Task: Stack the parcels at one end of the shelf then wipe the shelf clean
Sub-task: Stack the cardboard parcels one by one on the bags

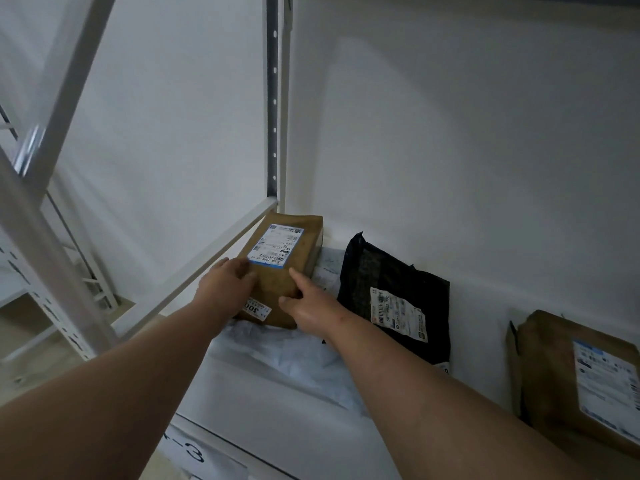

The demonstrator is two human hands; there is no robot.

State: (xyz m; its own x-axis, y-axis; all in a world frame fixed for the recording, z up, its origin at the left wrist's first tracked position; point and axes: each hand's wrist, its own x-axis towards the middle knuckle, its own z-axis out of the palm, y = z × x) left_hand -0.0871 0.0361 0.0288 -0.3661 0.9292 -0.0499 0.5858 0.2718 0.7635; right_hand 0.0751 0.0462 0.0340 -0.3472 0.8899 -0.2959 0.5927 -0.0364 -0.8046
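Two bare forearms reach in from the bottom of the view toward the far left corner of the white metal shelf [263, 420]. At their ends, both hands rest on a brown cardboard parcel box [282, 268] with a blue-edged white shipping label on its top: the left hand [227, 284] lies flat with fingers spread over the box's near left edge, and the right hand [306, 304] presses against the near right side, thumb on the front corner and forefinger stretched along the top. Neither hand is clenched; together they steady the box between them. That box sits on a pale white plastic mailer bag [277, 348], crumpled and lying flat on the shelf, so the pile stands at the left end beside the perforated white upright post [275, 98]. Just right of the box, a black plastic mailer bag [391, 292] with a white label leans tilted against the white back wall [450, 133]. Well apart from it, at the right edge of the view, another brown cardboard parcel [568, 379] with a blue and white label rests on the shelf. A handwritten mark ending in "-3" shows on the shelf's front edge.
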